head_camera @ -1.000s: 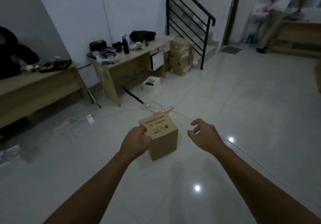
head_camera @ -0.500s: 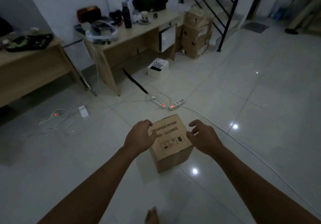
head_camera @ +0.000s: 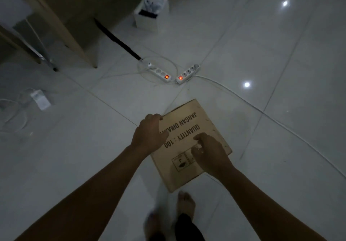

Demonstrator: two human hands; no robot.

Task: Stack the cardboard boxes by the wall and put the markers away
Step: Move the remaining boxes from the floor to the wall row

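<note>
A brown cardboard box with black printed words (head_camera: 189, 143) sits on the shiny pale tiled floor (head_camera: 280, 53), right in front of the person's bare feet. The left hand (head_camera: 149, 134) curls over the box's left top edge and holds it. The right hand (head_camera: 209, 152) rests on top near the right side with bent fingers; I cannot tell if it grips the edge yet.

Two white power strips with glowing orange switches (head_camera: 173, 73) lie just past the box, and a long white cable (head_camera: 262, 109) runs close by its right side. Lifting with only one good hold could tip the box. Stepping forward could catch a foot on the cable, and the smooth floor looks slippery for bare feet.
</note>
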